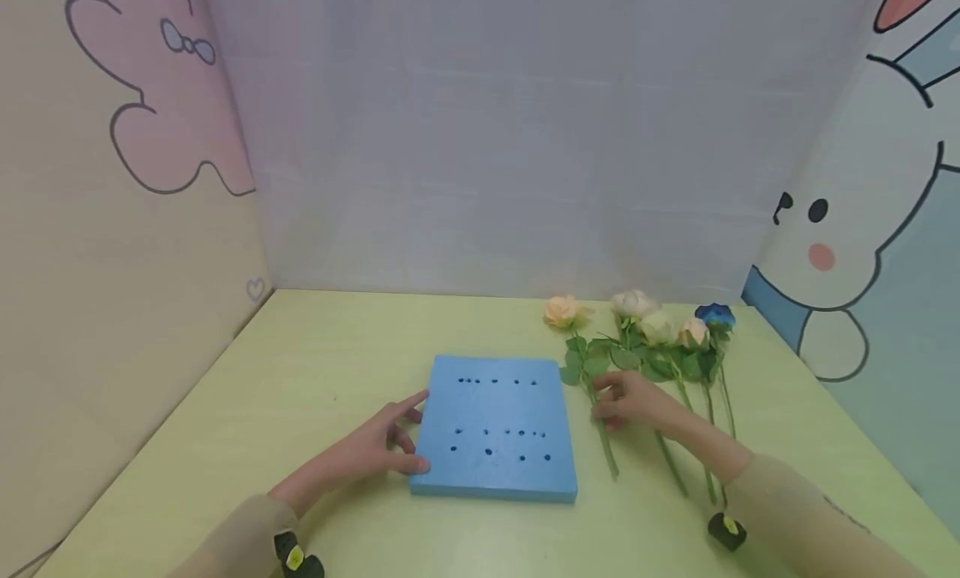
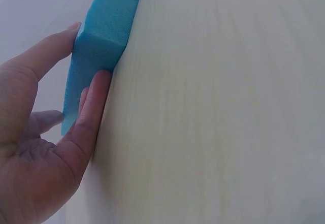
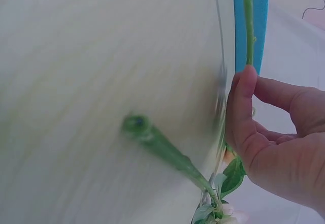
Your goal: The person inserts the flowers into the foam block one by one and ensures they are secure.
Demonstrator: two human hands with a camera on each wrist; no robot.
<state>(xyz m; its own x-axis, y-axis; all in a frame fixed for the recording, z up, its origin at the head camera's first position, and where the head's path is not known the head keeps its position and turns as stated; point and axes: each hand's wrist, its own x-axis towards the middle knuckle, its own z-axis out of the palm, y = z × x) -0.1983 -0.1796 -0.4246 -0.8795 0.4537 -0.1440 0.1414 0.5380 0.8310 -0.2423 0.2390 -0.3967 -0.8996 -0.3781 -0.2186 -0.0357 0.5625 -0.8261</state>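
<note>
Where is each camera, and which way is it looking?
Head: worn on the head, looking forward and down at the green table; both forearms, left hand and right hand show.
Left wrist: on the left wrist, looking along the palm at the blue foam block; only that hand shows.
Right wrist: on the right wrist, looking at a flower stem; only that hand shows.
Shared: all three views show the block and tabletop.

I see a light blue foam block (image 1: 495, 432) dotted with rows of small dark holes, lying on a pale yellow-green tabletop (image 1: 315, 369). The roses (image 1: 645, 319) run peach, cream, pale pink and deep blue, all on green stems with green leaves. My sleeves (image 1: 810, 511) are beige.
</note>
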